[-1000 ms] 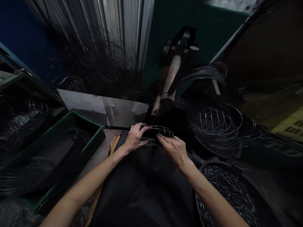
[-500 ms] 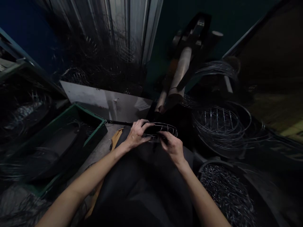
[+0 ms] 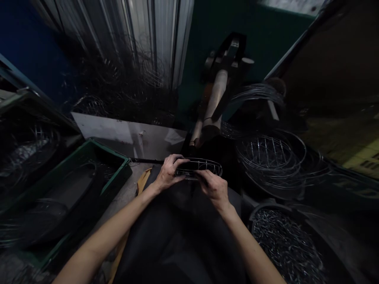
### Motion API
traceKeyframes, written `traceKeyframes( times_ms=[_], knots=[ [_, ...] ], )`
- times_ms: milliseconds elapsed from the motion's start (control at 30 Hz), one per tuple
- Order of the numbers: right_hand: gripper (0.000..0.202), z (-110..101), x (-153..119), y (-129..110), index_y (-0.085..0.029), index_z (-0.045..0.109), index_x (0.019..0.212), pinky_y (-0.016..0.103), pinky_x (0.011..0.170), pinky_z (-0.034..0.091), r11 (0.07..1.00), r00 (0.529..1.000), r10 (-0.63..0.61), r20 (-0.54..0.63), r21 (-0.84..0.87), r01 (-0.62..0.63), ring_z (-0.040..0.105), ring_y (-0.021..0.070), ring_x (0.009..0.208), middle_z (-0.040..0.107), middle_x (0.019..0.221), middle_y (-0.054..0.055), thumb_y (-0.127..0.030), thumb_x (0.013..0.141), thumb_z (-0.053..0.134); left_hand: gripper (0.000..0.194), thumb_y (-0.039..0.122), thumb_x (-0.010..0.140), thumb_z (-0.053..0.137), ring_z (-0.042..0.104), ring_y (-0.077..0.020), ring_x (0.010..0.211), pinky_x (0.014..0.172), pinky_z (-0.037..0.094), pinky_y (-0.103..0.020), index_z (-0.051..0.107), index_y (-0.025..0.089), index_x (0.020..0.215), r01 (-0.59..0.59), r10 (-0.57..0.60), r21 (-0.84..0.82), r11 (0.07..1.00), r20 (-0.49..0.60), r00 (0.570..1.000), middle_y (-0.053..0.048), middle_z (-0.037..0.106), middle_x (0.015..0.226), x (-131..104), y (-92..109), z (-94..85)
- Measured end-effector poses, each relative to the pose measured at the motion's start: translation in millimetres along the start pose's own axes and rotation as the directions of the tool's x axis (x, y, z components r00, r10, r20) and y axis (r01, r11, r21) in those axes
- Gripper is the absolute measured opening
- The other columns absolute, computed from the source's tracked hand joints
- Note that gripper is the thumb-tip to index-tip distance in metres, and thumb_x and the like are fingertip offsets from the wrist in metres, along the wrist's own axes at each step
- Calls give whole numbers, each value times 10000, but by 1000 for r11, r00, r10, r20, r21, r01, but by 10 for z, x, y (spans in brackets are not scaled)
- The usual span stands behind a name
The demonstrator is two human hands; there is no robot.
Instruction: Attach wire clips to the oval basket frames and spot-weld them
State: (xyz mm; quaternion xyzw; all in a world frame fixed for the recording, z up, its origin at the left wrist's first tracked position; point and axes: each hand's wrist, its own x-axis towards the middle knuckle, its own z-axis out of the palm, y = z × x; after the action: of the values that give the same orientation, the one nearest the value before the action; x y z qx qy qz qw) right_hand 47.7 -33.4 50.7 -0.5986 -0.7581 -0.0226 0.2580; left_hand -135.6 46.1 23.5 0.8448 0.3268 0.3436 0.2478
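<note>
1. Since a second ago, the right hand (image 3: 215, 189) is easing inward, baring the right end of a wire frame (image 3: 205, 162).
2. The half-open left hand (image 3: 167, 173) is gripping its left side; the right's bunched fingers are hiding their hold.
3. The frame is sitting between both, above dark cloth (image 3: 180, 232).

A black, smooth-looking garment (image 3: 183, 236) is covering the person's lap, its cloth creasing in soft, dull folds. Both slim forearms (image 3: 118, 224) are showing bare, tapering toward narrow wrists (image 3: 154, 189), the hands (image 3: 168, 173) likewise uncovered.
</note>
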Motion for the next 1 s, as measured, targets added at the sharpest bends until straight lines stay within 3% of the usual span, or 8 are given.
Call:
traceKeyframes(
  times_ms=[433, 667, 1000],
  knots=[
    [195, -3, 31, 134, -211, 643, 987, 180, 638, 420, 998, 998, -61, 1, -35, 61, 632, 87, 705, 698, 873, -12, -173, 885, 480, 497, 163, 689, 673, 502, -250, 1074, 909, 406, -395, 498, 205, 1152, 4, -4, -34, 999, -23, 1000, -92, 515, 1137, 116, 65, 31],
    [173, -22, 92, 131, -200, 646, 951, 162, 628, 416, 993, 989, -114, -93, -27, 112, 636, 73, 688, 701, 844, -18, -141, 867, 506, 494, 165, 691, 686, 506, -243, 1067, 909, 420, -395, 482, 197, 1139, -31, 27, -69, 997, -55, 998, -96, 513, 1125, 162, 59, 30],
    [163, -28, 160, 207, -212, 648, 952, 168, 626, 407, 994, 990, -100, -100, -59, 94, 629, 71, 681, 700, 851, -27, -155, 866, 521, 499, 199, 692, 694, 506, -248, 1068, 913, 420, -403, 481, 185, 1143, -64, 61, -49, 997, -59, 996, -102, 513, 1124, 284, -19, 50]
  ],
)
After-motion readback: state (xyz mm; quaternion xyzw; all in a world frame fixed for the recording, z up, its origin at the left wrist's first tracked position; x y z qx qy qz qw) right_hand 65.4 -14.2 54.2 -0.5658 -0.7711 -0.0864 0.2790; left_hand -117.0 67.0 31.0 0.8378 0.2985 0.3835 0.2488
